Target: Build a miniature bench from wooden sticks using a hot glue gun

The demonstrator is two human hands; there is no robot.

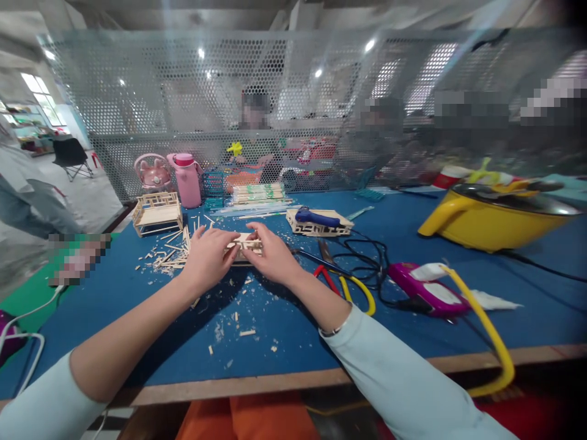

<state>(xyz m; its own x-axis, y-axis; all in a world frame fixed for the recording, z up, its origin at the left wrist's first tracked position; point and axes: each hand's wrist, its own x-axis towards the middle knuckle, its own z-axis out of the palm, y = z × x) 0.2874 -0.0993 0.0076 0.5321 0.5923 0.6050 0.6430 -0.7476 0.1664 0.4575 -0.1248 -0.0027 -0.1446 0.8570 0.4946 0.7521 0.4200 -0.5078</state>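
Near the middle of the blue table, my left hand [210, 255] and my right hand [274, 253] face each other with a small wooden stick model [245, 247] between them. The fingers of both hands are closed on its sides, covering part of it. Loose cut sticks [174, 250] lie in a pile just left of my left hand. A finished-looking stick frame [158, 212] stands behind the pile. Behind my right hand, a blue glue gun [321, 217] rests on another stick frame [300, 228].
Red-handled pliers [326, 281], yellow-handled scissors [362, 292], black cables and a purple device [428, 290] lie to the right. A yellow pot [490, 220] is farther right. A pink bottle [188, 183] stands before the perforated screen [174, 91]. People are beyond it and at left.
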